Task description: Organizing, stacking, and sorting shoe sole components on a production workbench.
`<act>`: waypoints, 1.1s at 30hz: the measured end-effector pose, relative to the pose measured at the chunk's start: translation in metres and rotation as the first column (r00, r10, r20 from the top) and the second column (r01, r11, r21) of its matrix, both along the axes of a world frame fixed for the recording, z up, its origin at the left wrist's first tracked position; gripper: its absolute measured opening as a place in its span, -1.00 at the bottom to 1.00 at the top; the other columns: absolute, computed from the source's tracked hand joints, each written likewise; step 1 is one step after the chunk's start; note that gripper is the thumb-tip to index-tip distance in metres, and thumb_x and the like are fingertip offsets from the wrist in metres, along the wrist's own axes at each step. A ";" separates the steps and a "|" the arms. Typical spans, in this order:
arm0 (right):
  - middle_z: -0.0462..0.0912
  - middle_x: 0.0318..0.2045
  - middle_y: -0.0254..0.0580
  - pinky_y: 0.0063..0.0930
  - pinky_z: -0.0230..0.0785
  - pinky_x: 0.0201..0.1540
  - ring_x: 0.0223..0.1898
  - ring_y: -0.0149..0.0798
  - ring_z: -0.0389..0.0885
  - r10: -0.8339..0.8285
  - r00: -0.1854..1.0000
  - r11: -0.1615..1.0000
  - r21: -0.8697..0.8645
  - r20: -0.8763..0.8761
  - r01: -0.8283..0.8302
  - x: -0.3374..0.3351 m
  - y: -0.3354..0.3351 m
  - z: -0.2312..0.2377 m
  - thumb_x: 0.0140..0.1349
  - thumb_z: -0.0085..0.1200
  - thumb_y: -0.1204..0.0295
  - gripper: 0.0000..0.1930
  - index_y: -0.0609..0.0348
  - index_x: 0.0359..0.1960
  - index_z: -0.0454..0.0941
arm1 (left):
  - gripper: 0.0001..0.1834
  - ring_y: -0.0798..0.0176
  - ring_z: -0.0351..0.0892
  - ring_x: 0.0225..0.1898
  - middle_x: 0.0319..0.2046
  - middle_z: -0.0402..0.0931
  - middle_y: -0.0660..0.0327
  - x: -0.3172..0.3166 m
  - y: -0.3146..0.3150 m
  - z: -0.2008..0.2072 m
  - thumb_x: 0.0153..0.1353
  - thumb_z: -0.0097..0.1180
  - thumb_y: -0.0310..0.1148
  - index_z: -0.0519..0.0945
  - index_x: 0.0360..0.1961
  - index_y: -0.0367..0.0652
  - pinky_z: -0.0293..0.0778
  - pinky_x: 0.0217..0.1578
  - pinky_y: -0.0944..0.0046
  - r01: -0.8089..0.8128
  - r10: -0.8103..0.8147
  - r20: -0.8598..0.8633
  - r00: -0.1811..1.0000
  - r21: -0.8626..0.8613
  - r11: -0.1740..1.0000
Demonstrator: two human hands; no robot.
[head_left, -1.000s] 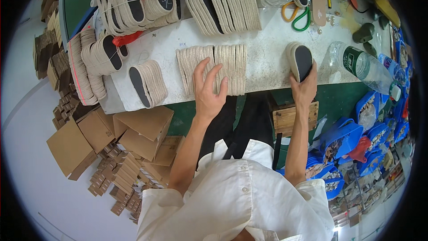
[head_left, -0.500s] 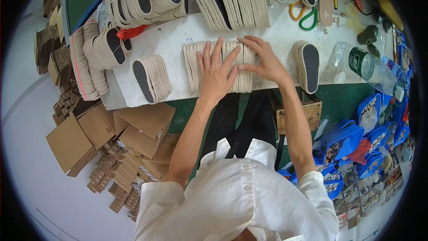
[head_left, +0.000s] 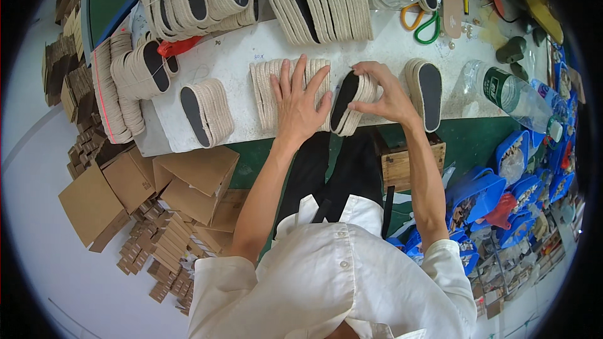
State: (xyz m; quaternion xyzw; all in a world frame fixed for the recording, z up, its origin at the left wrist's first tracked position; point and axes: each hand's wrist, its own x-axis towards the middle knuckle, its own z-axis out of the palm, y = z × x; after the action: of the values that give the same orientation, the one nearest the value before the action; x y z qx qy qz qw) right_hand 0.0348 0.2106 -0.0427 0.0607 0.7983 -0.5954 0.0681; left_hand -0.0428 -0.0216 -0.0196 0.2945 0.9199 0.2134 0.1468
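Hands were apart from each other. Left hand [head_left: 300, 103], fingers spread, lay over row of rope soles [head_left: 261, 95] near front edge of white table [head_left: 239, 41]. Right hand [head_left: 388, 99] was clamped on small bunch of soles [head_left: 353, 93], tilted, black face turned left, just beside row's right end. Black-faced soles [head_left: 427, 95] sat right of that hand; short stack [head_left: 212, 113] sat left of row. Bigger stack [head_left: 333, 6] stood behind. Clear bottle [head_left: 527, 107] lay at right.
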 end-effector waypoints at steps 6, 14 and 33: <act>0.53 -0.01 -0.11 -0.19 0.37 0.19 0.13 0.00 0.50 0.024 0.992 0.990 0.142 -0.124 -0.006 0.017 0.008 0.033 -0.17 0.60 0.27 -0.34 0.19 -0.03 0.51 | -0.32 -0.33 0.01 0.52 0.51 0.10 -0.10 0.009 0.000 0.013 0.21 0.33 -0.17 0.49 0.37 0.04 -0.04 0.44 -0.42 0.030 -0.035 -0.147 0.988 -0.037 0.999; 0.42 0.21 -0.06 -0.22 0.40 0.25 0.19 -0.13 0.49 -0.211 0.963 0.977 -0.065 -0.169 0.203 0.071 0.016 0.083 -0.26 0.71 0.18 -0.04 0.18 0.20 0.40 | 0.15 -0.14 0.35 0.40 0.44 0.26 -0.09 0.039 0.038 0.065 0.06 0.53 -0.17 0.05 0.56 -0.12 0.30 0.39 0.04 0.000 -0.399 0.707 0.584 0.492 0.871; 0.18 0.51 0.10 -0.23 0.21 0.44 0.44 -0.09 0.32 -0.368 0.884 0.853 -0.273 0.288 0.444 0.118 -0.055 0.089 0.08 0.40 0.58 0.26 0.17 0.62 -0.41 | -0.04 -0.16 -0.08 0.54 0.49 -0.06 -0.21 0.084 0.038 0.039 0.50 -0.03 0.12 -0.19 0.58 -0.30 -0.11 0.51 -0.05 -0.120 -0.320 0.860 0.399 0.395 0.911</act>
State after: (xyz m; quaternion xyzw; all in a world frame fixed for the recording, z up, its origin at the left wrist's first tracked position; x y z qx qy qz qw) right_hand 0.1527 0.1552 0.0464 0.2836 0.6425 -0.7108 0.0395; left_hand 0.0408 0.0167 0.0196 0.2089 0.6054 0.5104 0.5740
